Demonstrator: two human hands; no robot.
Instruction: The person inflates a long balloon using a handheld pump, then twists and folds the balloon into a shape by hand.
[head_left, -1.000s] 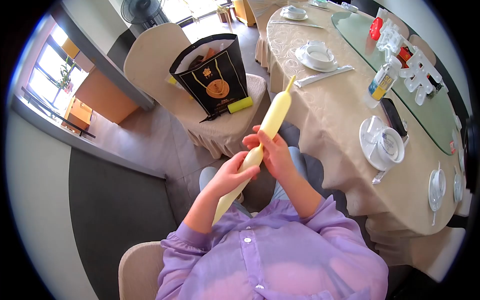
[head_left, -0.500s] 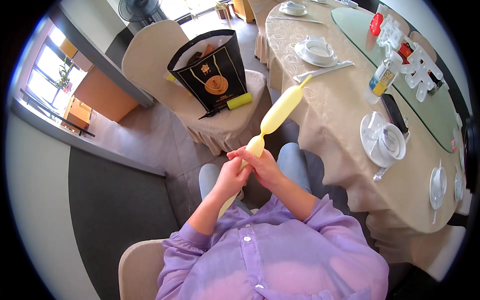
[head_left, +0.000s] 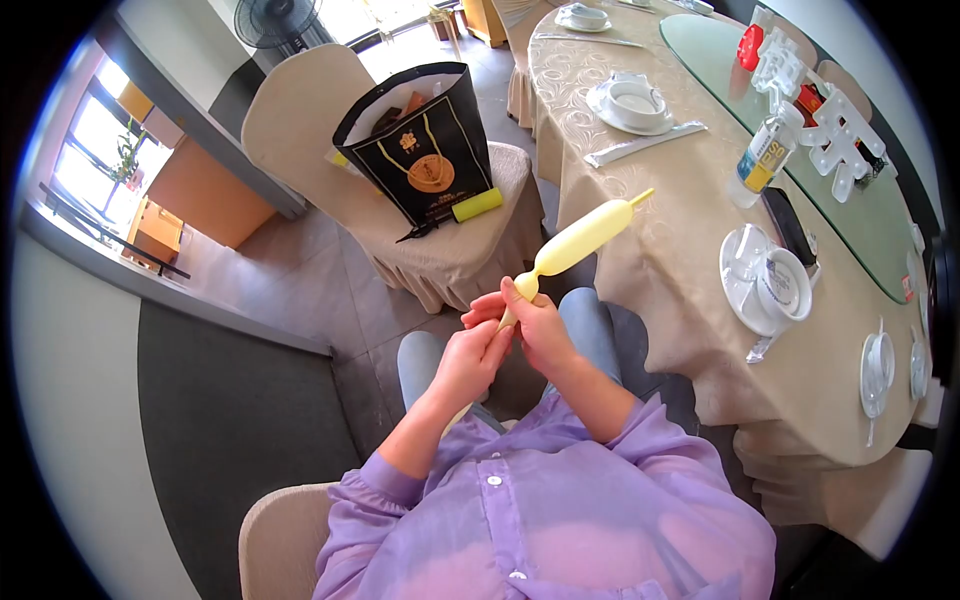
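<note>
A long pale yellow modelling balloon (head_left: 585, 240) slants up and to the right above my knees, narrowed at one point into a plump far section with a thin tip. My right hand (head_left: 540, 325) is wrapped round it just below that narrow point, thumb along the top. Lower down, my left hand (head_left: 470, 360) grips the balloon close against my right hand. The part between my hands is mostly covered, and a bit of its lower end shows beneath my left wrist.
Ahead, a covered chair (head_left: 290, 130) bears a black paper bag (head_left: 405, 150) and a yellow-green and black hand pump (head_left: 477, 204). On my right, the round table (head_left: 690, 290) carries wrapped bowls (head_left: 783, 284), a bottle (head_left: 768, 155), a dark phone-like object (head_left: 789, 226) and a glass turntable (head_left: 850, 215).
The balloon's far section has swung down and to the right, lying flatter. My right hand has shifted slightly up and right, and some fingers have loosened from around the balloon.
</note>
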